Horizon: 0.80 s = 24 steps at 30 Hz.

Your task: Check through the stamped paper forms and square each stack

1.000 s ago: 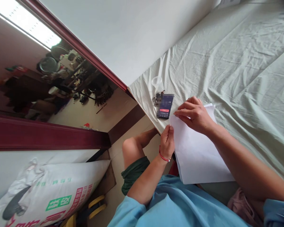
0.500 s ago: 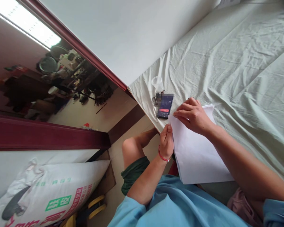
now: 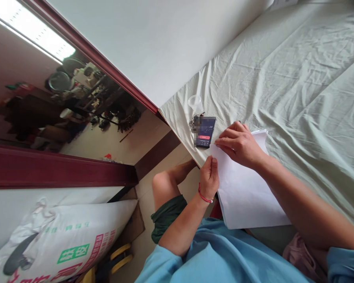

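Note:
White paper sheets (image 3: 247, 196) lie partly on the cloth-covered surface and reach over its edge toward my lap. My left hand (image 3: 209, 177), with a red string bracelet at the wrist, is closed on the left edge of the sheets, thumb on top. At the upper left corner, the fingertips of my right hand (image 3: 238, 142) are pinched together on the paper. How many sheets lie in the stack cannot be made out. Just beyond that corner rests a phone (image 3: 205, 131) with a lit screen, partly blurred out.
Beside the phone are a bunch of keys (image 3: 192, 122) and a clear plastic cup (image 3: 195, 103). A wrinkled pale cloth (image 3: 297, 78) covers the surface. A white wall (image 3: 153, 47) rises behind it. At lower left stands a large printed sack (image 3: 76, 236), near a doorway.
My left hand has shifted slightly right and its thumb now lies farther over the paper's edge. My right hand stays almost in place at the corner.

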{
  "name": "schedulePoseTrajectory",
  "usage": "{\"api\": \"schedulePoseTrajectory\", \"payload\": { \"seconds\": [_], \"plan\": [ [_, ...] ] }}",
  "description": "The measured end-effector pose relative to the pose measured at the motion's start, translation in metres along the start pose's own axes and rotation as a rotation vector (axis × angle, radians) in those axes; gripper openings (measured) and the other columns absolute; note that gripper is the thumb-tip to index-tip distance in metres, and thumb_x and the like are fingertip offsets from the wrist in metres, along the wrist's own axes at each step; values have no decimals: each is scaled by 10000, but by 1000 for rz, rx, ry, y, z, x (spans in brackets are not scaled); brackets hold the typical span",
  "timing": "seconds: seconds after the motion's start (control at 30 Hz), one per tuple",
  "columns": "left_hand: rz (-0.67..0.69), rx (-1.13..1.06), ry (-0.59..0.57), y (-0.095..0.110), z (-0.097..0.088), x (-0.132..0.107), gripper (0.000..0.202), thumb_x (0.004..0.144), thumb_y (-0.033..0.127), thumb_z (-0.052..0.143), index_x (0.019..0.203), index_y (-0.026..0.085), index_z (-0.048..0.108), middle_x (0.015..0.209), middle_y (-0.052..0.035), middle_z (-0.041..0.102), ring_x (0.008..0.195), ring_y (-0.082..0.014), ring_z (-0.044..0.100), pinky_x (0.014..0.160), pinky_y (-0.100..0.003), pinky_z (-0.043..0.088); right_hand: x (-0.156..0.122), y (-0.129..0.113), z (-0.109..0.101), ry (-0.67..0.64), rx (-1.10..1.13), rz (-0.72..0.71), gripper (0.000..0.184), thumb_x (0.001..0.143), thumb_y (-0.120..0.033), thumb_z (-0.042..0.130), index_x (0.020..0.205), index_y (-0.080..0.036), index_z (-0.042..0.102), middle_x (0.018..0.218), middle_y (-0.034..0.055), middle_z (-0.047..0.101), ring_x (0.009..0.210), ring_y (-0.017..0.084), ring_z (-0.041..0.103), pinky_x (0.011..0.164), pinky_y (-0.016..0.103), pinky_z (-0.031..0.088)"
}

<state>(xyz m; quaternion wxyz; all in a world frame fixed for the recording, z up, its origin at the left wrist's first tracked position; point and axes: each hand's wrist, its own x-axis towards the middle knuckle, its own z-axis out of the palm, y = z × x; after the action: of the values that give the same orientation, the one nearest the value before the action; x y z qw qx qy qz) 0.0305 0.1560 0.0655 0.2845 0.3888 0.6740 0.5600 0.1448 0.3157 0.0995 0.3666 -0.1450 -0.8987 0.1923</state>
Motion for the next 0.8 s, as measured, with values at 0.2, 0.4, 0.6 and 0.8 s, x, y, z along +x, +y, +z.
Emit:
{"api": "schedulePoseTrajectory", "payload": {
  "seconds": [0.2, 0.4, 0.6, 0.8],
  "plan": [
    [-18, -15, 51, -1, 2, -1, 624, 1028, 825, 546, 913, 219, 640, 843, -29, 655, 801, -180, 570, 766, -312, 498, -1, -2, 1, 1, -18, 7, 334, 1172, -318, 534, 1219, -260, 860, 1161, 85, 836, 1130, 312, 598, 922, 465, 367],
    [-68, -60, 117, -5, 7, -4, 611, 1012, 818, 588, 959, 221, 706, 917, -66, 725, 909, -224, 654, 873, -333, 545, -3, 0, 12, -202, 3, 5, 346, 1165, -266, 506, 1279, -200, 826, 1145, 125, 837, 1242, 340, 636, 1058, 499, 390],
    [-82, -53, 168, -10, 8, -6, 576, 991, 796, 649, 920, 227, 704, 846, -53, 706, 898, -234, 661, 858, -333, 560, -3, 6, 7, -273, 18, 60, 424, 1178, -296, 424, 1391, -204, 778, 1185, 149, 825, 1242, 355, 640, 1000, 482, 405],
    [-294, -276, 201, -22, 4, 2, 447, 955, 657, 806, 1012, 216, 761, 950, -40, 778, 1033, -223, 725, 954, -293, 578, -10, 38, -21, -352, 40, 152, 451, 1151, -378, 427, 1011, -221, 826, 984, 121, 802, 1019, 304, 665, 883, 423, 448]
  ]
}}
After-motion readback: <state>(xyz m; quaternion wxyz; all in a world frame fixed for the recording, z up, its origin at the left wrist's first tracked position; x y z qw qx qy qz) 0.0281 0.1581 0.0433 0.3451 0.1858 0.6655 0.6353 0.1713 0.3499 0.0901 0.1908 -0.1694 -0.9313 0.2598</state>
